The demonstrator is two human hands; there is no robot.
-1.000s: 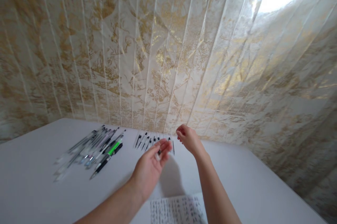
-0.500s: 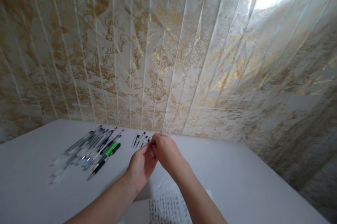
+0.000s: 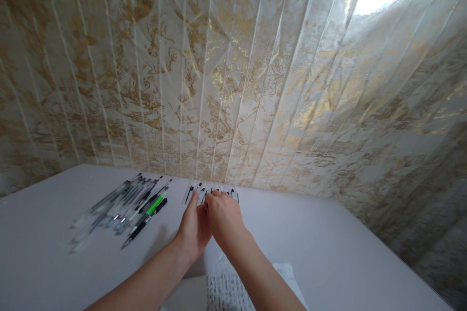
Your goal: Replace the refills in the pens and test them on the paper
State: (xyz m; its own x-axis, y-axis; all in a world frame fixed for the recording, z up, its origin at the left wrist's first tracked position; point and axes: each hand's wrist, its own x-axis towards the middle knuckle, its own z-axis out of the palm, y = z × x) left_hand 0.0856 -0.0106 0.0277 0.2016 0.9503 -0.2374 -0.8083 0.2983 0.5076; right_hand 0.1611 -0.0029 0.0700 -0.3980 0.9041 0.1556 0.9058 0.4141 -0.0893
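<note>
My left hand (image 3: 195, 229) and my right hand (image 3: 226, 213) meet above the middle of the white table. The left thumb points up, and its other fingers curl behind the right hand. Fingers of the right hand are bent inward against the left palm. Whatever lies between the two hands is hidden. Just beyond them is a row of thin clear sticks with black parts (image 3: 189, 193), like pen pieces, partly covered by my hands. A sheet of paper with handwriting (image 3: 226, 294) lies below my wrists, with clear plastic beside it.
To the left lies a loose pile of pens (image 3: 124, 204), one with a bright green grip (image 3: 155, 205). A gold-patterned, pleated covering (image 3: 219, 82) rises at the back edge of the white table (image 3: 328, 252). Strong light shines at the upper right.
My right hand has dropped slightly toward me, and its fingers have moved down the left palm. The left thumb now stands more upright, and more of the stick row shows.
</note>
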